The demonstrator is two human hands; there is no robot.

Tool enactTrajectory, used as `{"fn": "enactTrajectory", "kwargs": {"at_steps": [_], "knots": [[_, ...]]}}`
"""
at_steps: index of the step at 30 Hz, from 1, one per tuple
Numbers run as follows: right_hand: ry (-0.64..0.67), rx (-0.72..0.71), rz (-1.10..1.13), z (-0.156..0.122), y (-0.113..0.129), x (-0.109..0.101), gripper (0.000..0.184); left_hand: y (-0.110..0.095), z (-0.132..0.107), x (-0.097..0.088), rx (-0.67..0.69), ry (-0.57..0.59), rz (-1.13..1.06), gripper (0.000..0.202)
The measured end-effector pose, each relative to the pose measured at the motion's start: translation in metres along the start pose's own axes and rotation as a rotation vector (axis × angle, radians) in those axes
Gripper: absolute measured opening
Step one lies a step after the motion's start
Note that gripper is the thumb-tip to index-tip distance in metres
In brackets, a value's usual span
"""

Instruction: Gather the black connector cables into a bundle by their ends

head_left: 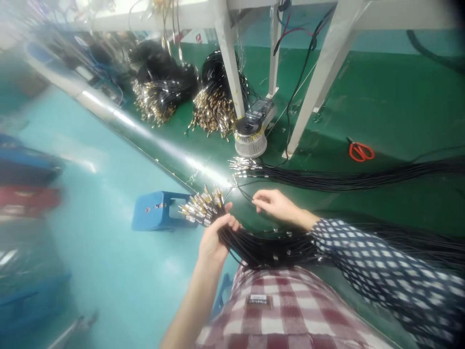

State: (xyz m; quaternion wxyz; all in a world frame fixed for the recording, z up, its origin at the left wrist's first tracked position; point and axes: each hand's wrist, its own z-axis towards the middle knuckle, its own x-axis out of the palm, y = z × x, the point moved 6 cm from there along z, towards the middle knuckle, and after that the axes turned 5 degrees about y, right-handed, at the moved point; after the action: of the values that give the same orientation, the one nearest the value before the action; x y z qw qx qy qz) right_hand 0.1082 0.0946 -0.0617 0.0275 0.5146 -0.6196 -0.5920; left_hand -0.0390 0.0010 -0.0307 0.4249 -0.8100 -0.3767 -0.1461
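Cable bundle (254,247), gold-tipped: near side of tape dispenser (251,133), clenched in left hand (214,240)
Right hand (276,206): fingers curled at a stray strand, grip not discernible
Loose cables (345,179): right of dispenser, apparently ungathered
Coiled heaps (214,102): behind dispenser, seemingly finished
Containers: none holding cables; everything directly on tabletop (381,97)

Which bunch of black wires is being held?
The bunch in the left hand, gold tips fanned out. The row by the right hand and two heaps at the back lie on the table.
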Motion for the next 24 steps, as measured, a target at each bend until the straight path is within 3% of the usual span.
{"fn": "enactTrajectory", "kwargs": {"at_steps": [4, 6, 9, 15, 18, 21, 24], "knots": [[0.192, -0.179, 0.429, -0.052, 0.004, 0.000, 0.026, -0.001, -0.003, 0.009, 0.000, 0.073, 0.040, 0.024], [0.259, -0.196, 0.469, -0.069, 0.004, -0.001, 0.026, 0.000, -0.003, 0.013, -0.020, 0.112, 0.058, 0.017], [0.305, -0.226, 0.355, -0.074, 0.014, -0.005, 0.024, 0.000, -0.005, 0.019, -0.026, 0.124, 0.093, 0.010], [0.001, -0.206, 0.146, -0.050, 0.061, -0.017, 0.026, -0.003, -0.008, 0.024, 0.002, 0.075, 0.148, 0.012], [-0.072, -0.253, 0.025, -0.050, 0.076, -0.014, 0.025, -0.003, -0.008, 0.021, 0.002, 0.028, 0.148, 0.013], [-0.026, -0.310, -0.245, -0.067, 0.060, -0.008, 0.028, -0.001, -0.007, 0.016, -0.013, -0.011, 0.073, 0.012], [0.013, -0.295, -0.400, -0.091, 0.018, -0.008, 0.033, 0.001, -0.006, 0.014, -0.023, 0.008, 0.029, 0.011]]}}
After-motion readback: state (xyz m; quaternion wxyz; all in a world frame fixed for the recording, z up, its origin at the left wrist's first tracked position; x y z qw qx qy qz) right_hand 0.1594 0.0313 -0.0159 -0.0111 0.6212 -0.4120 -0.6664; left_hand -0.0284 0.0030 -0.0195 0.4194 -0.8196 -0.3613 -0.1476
